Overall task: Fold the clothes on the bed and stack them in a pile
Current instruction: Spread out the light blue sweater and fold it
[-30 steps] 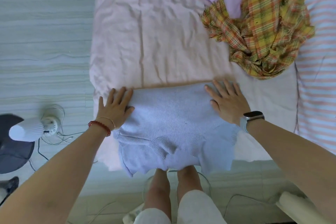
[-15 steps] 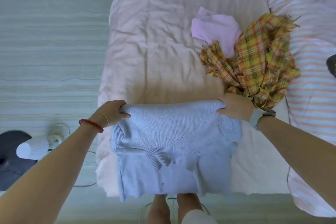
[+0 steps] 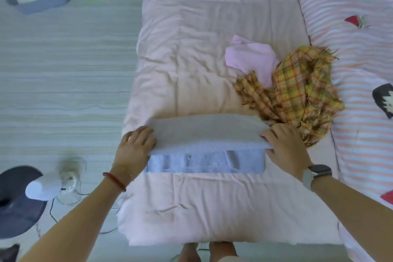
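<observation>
Sweater [image 3: 204, 134] mid-fold: left hand [image 3: 135, 144] and right hand [image 3: 285, 147] each pinching an end of fold. Lay flat, edges aligned, clear of plaid shirt [image 3: 297, 93] beyond right hand.

Bare pink sheet [image 3: 191, 38] lies open beyond the folded blue sweater [image 3: 206, 134] and again on its near side, while the plaid shirt [image 3: 297, 93] crowds its right end, touching the right hand [image 3: 285, 147], with the pink garment [image 3: 253, 61] behind.
</observation>
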Demonstrator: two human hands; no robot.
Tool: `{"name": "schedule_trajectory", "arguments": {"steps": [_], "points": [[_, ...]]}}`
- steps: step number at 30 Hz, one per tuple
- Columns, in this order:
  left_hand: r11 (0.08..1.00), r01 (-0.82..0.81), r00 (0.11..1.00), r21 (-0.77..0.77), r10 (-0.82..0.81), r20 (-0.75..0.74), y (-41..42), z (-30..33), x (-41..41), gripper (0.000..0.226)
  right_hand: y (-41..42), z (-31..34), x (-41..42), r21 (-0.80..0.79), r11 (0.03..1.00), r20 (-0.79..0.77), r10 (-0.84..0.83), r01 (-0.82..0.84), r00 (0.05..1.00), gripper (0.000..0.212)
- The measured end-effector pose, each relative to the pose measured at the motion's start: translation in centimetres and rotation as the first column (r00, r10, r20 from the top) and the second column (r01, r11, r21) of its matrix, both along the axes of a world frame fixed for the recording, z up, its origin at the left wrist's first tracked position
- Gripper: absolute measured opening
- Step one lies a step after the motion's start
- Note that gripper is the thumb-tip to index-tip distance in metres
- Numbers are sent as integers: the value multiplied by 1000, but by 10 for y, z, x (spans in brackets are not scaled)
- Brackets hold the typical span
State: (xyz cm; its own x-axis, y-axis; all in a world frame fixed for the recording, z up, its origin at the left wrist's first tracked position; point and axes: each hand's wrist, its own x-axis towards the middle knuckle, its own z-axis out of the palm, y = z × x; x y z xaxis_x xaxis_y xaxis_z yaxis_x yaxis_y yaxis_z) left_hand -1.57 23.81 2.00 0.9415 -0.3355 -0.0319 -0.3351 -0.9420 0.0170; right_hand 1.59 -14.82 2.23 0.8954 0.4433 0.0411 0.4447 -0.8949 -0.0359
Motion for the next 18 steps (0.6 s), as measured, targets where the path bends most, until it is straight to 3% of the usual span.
{"name": "schedule_trajectory", "arguments": {"steps": [3,5,7,10,13,15,18], "points": [[1000,-20,971,21,24,-239,-2,-35,-46,26,-6,-32,-46,-24,1000,-189,1,-6,982,47],[981,-192,872,27,183,-455,-4,-51,-61,37,-5,-47,-68,-11,1000,-296,-28,25,955,46],[947,-320,785,33,285,-550,-5,-59,-65,42,-2,-55,-77,4,996,-304,-87,93,949,38],[877,-475,806,-70,401,-436,-17,-57,-53,47,9,-54,-70,108,967,-163,-213,231,963,22],[934,-355,910,-40,335,-243,-47,-56,-29,61,33,-58,-50,93,970,-126,-213,225,969,44],[960,-281,931,-17,268,-249,-68,-67,-14,61,49,-71,-37,20,984,-171,-172,178,970,49],[934,-349,857,71,349,-378,-71,-99,-1,72,49,-94,-20,-52,981,-260,-196,189,946,50]]}}
